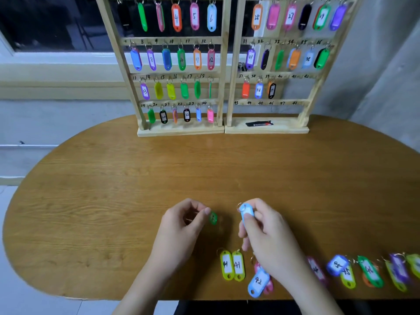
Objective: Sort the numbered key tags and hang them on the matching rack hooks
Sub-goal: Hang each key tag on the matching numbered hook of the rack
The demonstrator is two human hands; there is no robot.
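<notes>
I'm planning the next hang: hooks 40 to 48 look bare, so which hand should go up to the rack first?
Probably the right hand: its blue tag has its ring free on top, and the bare hooks are on that side. The left hand holds a green tag; neither number shows.

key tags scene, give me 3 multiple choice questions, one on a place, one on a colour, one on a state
1. Where does the small black packet lie?
A. on the base of the right rack
B. on the table by the hands
C. on hook 40

2. What colour is the tag in the right hand?
A. orange
B. light blue
C. yellow

3. What state is the row of hooks 43 to 48 in?
A. every hook holds a tag
B. only hook 43 holds a tag
C. no tags hang there

Answers: 1 A, it rests on the right rack's wooden base. 2 B, the light blue tag is pinched in its fingers. 3 C, that row is bare.
</notes>
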